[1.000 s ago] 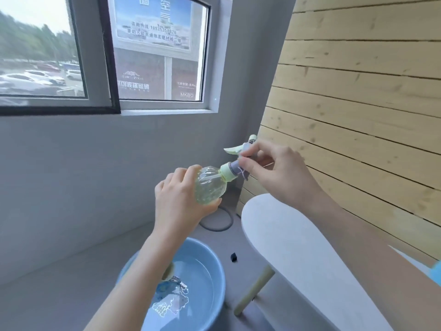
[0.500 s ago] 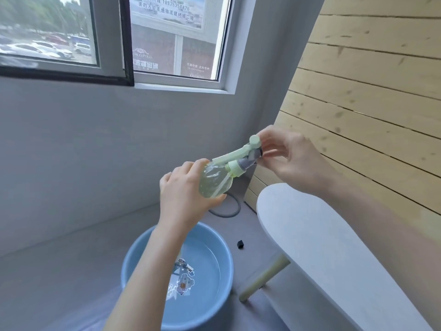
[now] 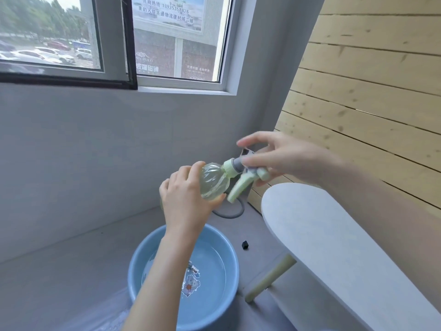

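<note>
A small clear spray bottle point(image 3: 213, 181) with pale liquid lies tilted on its side in the air above the basin. My left hand point(image 3: 186, 201) grips its round body from below and behind. Its light green spray head point(image 3: 241, 176), with a grey neck and a trigger lever pointing down, sits at the bottle's mouth. My right hand point(image 3: 284, 156) holds that spray head between thumb and fingers, fingers partly spread over it.
A blue plastic basin point(image 3: 229, 280) with water and a cartoon print stands on the grey floor below. A white oval stool top point(image 3: 317, 237) with a pale wooden leg is at right. Behind are a grey wall, a window, a wood-plank wall, a hose loop point(image 3: 232, 212) and a small black piece point(image 3: 245, 244).
My right hand has turned the spray head round the bottle's neck: its trigger lever pointed up and left before, and now points down. The bottle stays in my left hand.
</note>
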### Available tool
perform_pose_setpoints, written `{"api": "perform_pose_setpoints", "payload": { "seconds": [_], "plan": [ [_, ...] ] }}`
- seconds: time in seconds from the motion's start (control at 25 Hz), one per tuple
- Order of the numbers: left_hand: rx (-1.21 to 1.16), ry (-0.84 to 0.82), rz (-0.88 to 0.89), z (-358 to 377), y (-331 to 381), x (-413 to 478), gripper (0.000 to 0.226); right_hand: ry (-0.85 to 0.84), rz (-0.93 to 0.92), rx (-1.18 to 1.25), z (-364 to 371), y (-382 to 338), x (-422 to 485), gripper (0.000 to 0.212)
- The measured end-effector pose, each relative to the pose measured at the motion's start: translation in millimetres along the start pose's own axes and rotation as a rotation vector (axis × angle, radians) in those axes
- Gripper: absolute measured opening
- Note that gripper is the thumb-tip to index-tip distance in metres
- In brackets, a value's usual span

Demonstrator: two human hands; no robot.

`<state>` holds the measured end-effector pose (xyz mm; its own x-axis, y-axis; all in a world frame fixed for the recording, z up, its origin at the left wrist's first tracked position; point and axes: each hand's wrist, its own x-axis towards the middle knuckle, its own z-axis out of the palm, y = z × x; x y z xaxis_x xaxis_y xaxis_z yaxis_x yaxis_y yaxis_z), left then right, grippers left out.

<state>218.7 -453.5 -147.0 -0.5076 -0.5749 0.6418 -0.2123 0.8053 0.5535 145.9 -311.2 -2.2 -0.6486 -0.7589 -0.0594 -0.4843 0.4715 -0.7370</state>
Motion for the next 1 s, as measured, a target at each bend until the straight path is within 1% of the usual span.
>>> {"api": "perform_pose_setpoints", "payload": {
  "seconds": [0.04, 0.08, 0.12, 0.16, 0.24, 0.28, 0.32, 0.36, 0.4, 0.44, 0.48, 0.52, 0.56, 0.6, 0.64, 0.72, 0.8, 0.88, 0.92, 1.0],
  "plan": [
    [-0.008, -0.004, -0.006, -1, -1, 0, 0.069, -0.005, -0.07, -0.135, -2, 3, 1, 0.043],
    [0.002, -0.002, 0.004, -1, -2, 0, 0.069, 0.01, -0.155, -0.306, -2, 7, 0, 0.051],
    [0.007, -0.001, 0.016, -2, -2, 1, 0.069, 0.06, -0.239, -0.458, -3, 11, 3, 0.049],
    [-0.003, -0.009, 0.015, -3, -1, 1, 0.07, 0.117, -0.353, -0.552, -3, 15, 4, 0.042],
    [-0.049, -0.039, -0.02, -5, 1, 1, 0.071, 0.224, -0.561, -0.637, -1, 24, 4, 0.039],
    [-0.065, -0.043, -0.04, -5, 2, 1, 0.071, 0.294, -0.643, -0.742, 1, 26, 4, 0.039],
    [-0.073, -0.033, -0.053, -6, 2, 0, 0.072, 0.398, -0.682, -0.889, 1, 28, 4, 0.038],
    [-0.077, -0.011, -0.056, -6, 2, 0, 0.071, 0.526, -0.671, -0.999, 2, 30, 3, 0.038],
    [-0.075, 0.013, -0.052, -6, 2, 1, 0.071, 0.65, -0.598, -1.034, 4, 29, 0, 0.044],
    [-0.064, 0.034, -0.041, -6, 2, 1, 0.07, 0.714, -0.465, -0.992, 6, 25, -5, 0.054],
    [-0.042, 0.045, -0.025, -5, 2, 1, 0.07, 0.716, -0.33, -0.896, 8, 18, -9, 0.063],
    [-0.01, 0.052, -0.008, -4, 2, 0, 0.07, 0.653, -0.221, -0.792, 11, 12, -12, 0.067],
    [0.017, 0.057, -0.002, -3, 1, 0, 0.069, 0.569, -0.163, -0.698, 13, 11, -13, 0.065],
    [0.029, 0.058, -0.012, -4, 1, -1, 0.069, 0.5, -0.141, -0.609, 14, 11, -14, 0.059],
    [0.026, 0.056, -0.034, -5, 0, -1, 0.069, 0.446, -0.134, -0.509, 15, 10, -14, 0.049],
    [0.009, 0.043, -0.068, -7, -2, -1, 0.069, 0.4, -0.152, -0.267, 15, 11, -14, 0.031],
    [-0.015, 0.031, -0.062, -10, -1, -1, 0.07, 0.455, -0.199, -0.061, 14, 15, -10, 0.02],
    [-0.049, 0.007, -0.06, -12, 1, -1, 0.07, 0.524, -0.247, 0.009, 12, 16, -5, 0.02],
    [-0.06, -0.003, -0.066, -13, 0, -1, 0.071, 0.527, -0.266, 0.016, 12, 16, -3, 0.023],
    [-0.064, -0.02, -0.08, -14, -3, -1, 0.071, 0.454, -0.276, -0.012, 7, 17, 2, 0.039]
  ]
}}
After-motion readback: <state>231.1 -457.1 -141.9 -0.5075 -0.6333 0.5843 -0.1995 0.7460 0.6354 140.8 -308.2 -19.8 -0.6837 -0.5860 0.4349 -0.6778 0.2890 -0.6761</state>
